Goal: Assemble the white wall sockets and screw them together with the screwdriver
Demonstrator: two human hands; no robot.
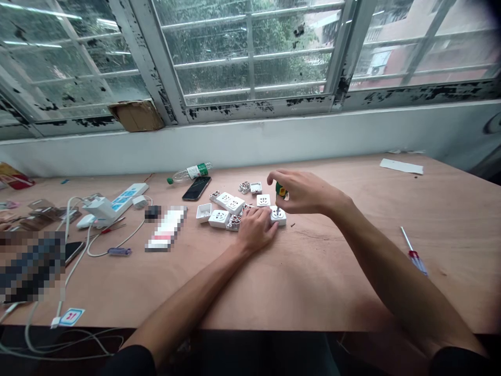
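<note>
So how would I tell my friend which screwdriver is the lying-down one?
Start at the wooden table under the big window. On its right side, past the person's right arm, a thin screwdriver lies alone, its handle red and clear, unlike the stubby green screwdriver in the right hand.

hands — 2 | screwdrivers — 2 | white socket faces — 5 | phones — 2 | plastic bottle — 1

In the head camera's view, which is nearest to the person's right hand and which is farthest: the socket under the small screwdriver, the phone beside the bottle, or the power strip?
From the right hand, in the head view:
1. Socket: just below and left of the hand, under the screwdriver.
2. Phone: further left, beyond the other sockets.
3. Power strip: farthest, towards the table's left side.
</note>
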